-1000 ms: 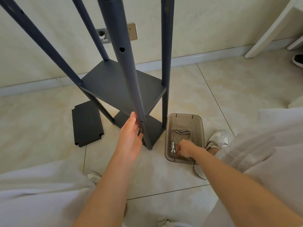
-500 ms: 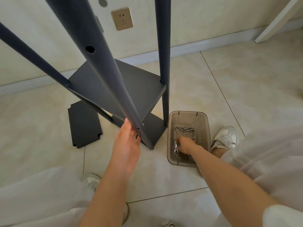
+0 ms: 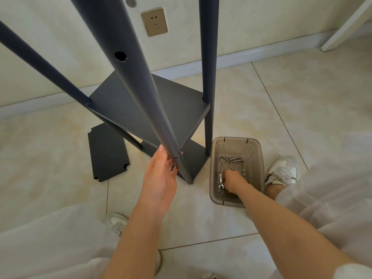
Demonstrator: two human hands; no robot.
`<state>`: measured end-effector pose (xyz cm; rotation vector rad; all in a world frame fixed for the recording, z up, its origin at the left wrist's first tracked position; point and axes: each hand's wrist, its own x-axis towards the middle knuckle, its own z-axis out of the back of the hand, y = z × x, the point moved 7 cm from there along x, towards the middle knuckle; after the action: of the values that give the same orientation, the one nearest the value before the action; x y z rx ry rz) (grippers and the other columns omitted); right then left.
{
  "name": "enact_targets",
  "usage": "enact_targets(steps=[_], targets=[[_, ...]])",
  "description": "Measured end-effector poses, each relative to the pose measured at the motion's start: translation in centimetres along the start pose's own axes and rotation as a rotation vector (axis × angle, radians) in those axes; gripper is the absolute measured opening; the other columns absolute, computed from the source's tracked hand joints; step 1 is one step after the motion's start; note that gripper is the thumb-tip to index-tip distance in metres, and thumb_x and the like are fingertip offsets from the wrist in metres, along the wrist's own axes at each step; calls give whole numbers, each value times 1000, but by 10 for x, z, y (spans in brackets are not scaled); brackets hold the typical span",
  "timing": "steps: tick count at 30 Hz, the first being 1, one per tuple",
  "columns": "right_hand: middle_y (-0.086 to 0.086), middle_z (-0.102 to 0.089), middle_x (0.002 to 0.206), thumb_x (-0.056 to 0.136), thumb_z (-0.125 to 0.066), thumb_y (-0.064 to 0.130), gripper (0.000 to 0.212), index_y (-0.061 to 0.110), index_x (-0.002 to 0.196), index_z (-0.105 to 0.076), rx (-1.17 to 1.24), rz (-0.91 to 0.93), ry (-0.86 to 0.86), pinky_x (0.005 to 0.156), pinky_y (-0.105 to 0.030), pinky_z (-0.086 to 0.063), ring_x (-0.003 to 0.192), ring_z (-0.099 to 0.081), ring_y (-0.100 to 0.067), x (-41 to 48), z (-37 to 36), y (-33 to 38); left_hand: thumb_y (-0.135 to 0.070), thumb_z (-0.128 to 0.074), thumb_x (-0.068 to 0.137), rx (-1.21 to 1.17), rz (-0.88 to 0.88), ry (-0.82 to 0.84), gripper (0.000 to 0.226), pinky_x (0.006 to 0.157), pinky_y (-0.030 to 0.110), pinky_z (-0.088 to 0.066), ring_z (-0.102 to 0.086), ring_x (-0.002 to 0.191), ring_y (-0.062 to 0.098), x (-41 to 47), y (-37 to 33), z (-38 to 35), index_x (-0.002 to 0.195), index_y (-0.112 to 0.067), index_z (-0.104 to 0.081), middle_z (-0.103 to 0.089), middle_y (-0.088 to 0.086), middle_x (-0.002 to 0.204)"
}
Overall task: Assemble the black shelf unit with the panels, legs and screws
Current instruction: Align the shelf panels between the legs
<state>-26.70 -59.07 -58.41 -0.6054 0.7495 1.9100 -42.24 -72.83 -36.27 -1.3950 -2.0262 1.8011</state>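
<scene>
Black shelf unit (image 3: 149,109): standing part-built on the floor (image 3: 281,97), two panels already sitting between its legs, an upper hole in the front leg (image 3: 141,93) showing empty. Loose panel (image 3: 107,152): lying flat on the floor just left of the unit, not yet fitted. Tray (image 3: 260,158): sitting just right of the unit's foot, holding the screws (image 3: 234,159). Left hand (image 3: 161,182): staying where it was a second ago, wrapping lightly round the front leg near its lower end and steadying the frame. Right hand (image 3: 232,181): remaining in the tray, now reaching slightly farther in, fingers curling down among the screws; whether one is being pinched cannot be told. The change being slight, a screw is probably still being chosen for the next fixing.
</scene>
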Motion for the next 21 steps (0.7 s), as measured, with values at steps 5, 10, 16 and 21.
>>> enact_targets(steps=[5,10,16,21], targets=[[-9,-63,94,97,-56,15,17,7,109,-64,171,-96,-133,77,-34,-55,85,-62,-25,-18,27,0,-40,-45,99,15,-19,9,26,116,38,-35,-57,127,17,-2,-3,-3,117,-32,-61,-66,-8,124],[-6,-65,93,95,-62,24,12,13,100,-62,671,-170,-410,68,-28,-47,76,-58,-16,-75,59,22,-34,-41,106,30,-12,14,25,101,32,-40,-57,113,17,3,-2,-11,94,-29,-61,-64,-9,98],[14,-60,77,91,-68,23,13,25,84,-57,1183,-7,-679,74,-24,-46,72,-56,-3,-176,102,77,-41,-45,105,-2,-39,70,29,103,30,-44,-61,113,15,1,0,-14,117,-22,-63,-68,-3,111],[14,-65,78,85,-75,17,15,25,82,-62,1229,170,-687,65,-9,-45,71,-61,10,-232,126,98,-52,-55,94,44,2,-4,39,115,41,-37,-57,125,17,7,5,-10,120,-24,-64,-66,0,127]])
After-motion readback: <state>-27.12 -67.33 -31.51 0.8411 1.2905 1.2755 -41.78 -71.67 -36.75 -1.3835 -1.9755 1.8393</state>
